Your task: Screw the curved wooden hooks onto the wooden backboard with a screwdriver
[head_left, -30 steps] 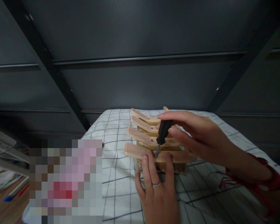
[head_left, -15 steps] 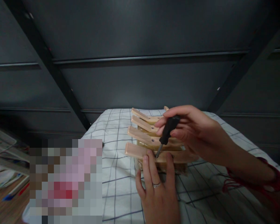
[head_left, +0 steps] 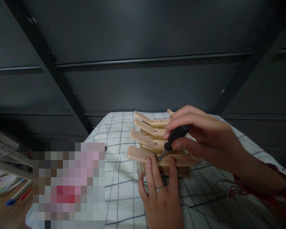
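My right hand [head_left: 202, 136] grips a black-handled screwdriver [head_left: 176, 137] between thumb and fingers. The screwdriver's tip meets a screw [head_left: 159, 159] in the nearest angled wooden slat [head_left: 139, 153]. Fingers spread, my left hand [head_left: 160, 190] presses flat on that slat, with fingertips on either side of the screw. Behind it stand several more angled wooden slats [head_left: 144, 136] in a row, some with a screw or hole showing. Under the slats lies a yellowish block in clear plastic wrap [head_left: 164, 171]. My right hand hides part of the slats' right ends.
A white checked cloth [head_left: 120, 197] covers the surface beneath the work. Dark grey panels [head_left: 147, 86] rise right behind it. At left are a blurred-out patch [head_left: 78, 178] and a pale metal rack [head_left: 9, 146] above a wooden floor [head_left: 14, 216].
My right hand has turned and shifted slightly right, tilting the screwdriver's handle lower to the right. The tip stays at the same screw, and my left hand stays in place.
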Action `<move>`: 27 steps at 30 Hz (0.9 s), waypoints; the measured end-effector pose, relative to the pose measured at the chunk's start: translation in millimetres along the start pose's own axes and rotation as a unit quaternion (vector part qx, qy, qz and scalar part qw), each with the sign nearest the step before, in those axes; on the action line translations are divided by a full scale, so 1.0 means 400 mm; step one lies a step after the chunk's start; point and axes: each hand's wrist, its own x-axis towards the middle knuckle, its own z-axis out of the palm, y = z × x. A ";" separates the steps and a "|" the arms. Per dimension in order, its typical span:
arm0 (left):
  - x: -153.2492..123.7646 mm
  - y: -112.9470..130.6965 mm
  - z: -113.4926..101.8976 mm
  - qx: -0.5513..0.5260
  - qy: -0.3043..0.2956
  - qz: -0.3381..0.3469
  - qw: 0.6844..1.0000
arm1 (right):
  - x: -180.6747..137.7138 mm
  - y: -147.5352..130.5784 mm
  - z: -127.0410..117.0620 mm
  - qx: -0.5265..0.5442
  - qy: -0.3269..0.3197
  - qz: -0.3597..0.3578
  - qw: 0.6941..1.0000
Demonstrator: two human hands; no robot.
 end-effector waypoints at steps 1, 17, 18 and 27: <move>0.000 -0.001 -0.001 0.002 -0.001 0.003 1.000 | 0.001 0.000 0.007 0.006 0.028 0.007 1.000; -0.003 0.012 0.008 -0.024 0.025 -0.026 0.999 | -0.003 -0.018 0.037 -0.006 0.057 0.042 0.997; -0.004 0.014 0.009 -0.029 0.028 -0.029 0.999 | -0.005 -0.018 0.043 0.006 0.070 0.055 0.996; 0.002 0.013 0.012 -0.053 0.028 -0.031 0.998 | -0.013 -0.013 0.048 0.130 -0.021 0.065 0.989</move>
